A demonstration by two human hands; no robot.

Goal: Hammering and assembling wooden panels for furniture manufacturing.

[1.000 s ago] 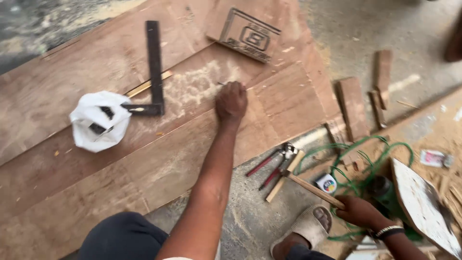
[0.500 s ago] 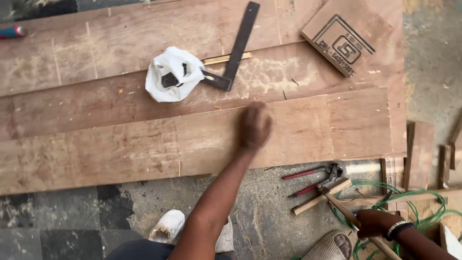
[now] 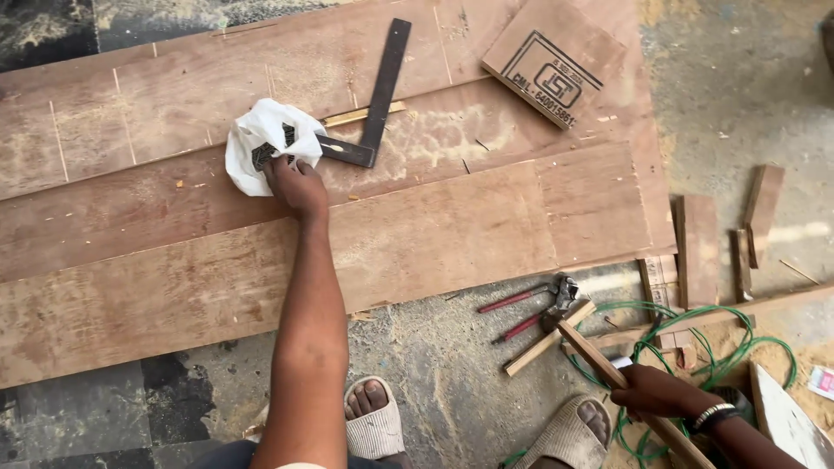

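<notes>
Since the earlier frame the left hand (image 3: 297,184) has travelled from the bare middle of the plywood sheets (image 3: 174,252) up and leftward to the white plastic bag (image 3: 261,143), and its fingers now pinch the bag's lower edge. The bag, crumpled and glossy, lies on the sheets, touching the short leg of the dark metal try square (image 3: 373,95), whose long blade angles away toward the far edge. Right of the try square sits a small square offcut (image 3: 556,56) with a black stamped mark.

The sheets are reddish, dusty and flat, overlapping in long strips; their near edge runs just beyond the two sandalled feet, with grey sawdust-strewn concrete floor (image 3: 434,382) below it. The stretch of board right of the try square is open.

Well right of the try square and nearer, the right hand (image 3: 660,391) is closed around a slim wooden stick (image 3: 608,369). Beside it lie red-handled pincers (image 3: 530,308) and a tangle of green cord (image 3: 704,339), with short timber scraps (image 3: 699,247) beyond.
</notes>
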